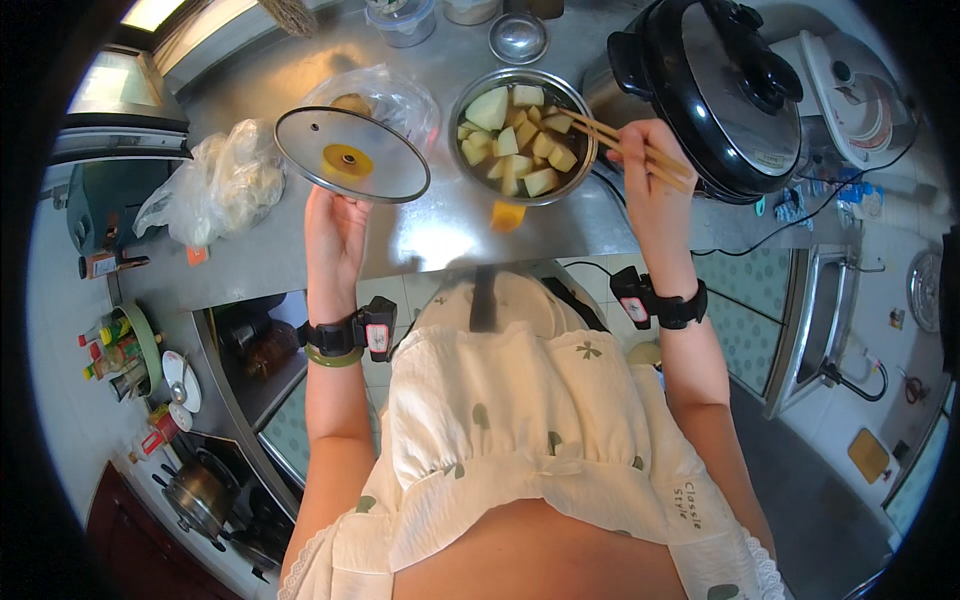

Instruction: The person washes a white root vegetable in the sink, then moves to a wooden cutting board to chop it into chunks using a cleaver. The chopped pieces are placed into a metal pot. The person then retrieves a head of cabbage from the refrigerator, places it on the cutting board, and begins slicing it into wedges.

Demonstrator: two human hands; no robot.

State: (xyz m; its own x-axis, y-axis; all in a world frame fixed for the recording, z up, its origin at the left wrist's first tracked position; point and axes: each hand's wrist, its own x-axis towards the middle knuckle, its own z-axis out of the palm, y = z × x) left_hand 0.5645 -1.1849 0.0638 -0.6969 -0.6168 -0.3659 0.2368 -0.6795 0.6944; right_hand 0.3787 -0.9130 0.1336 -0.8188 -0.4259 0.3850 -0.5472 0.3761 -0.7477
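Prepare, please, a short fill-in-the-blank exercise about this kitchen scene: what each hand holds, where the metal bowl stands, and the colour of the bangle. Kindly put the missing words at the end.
1. The left hand holds up a round glass ____ with a dark rim.
2. The right hand holds a pair of wooden ____.
3. In the picture, the metal bowl of pale chunks stands to the ____ of the large cooker.
4. The bangle on the left forearm is ____.

Missing words: lid; chopsticks; left; green.
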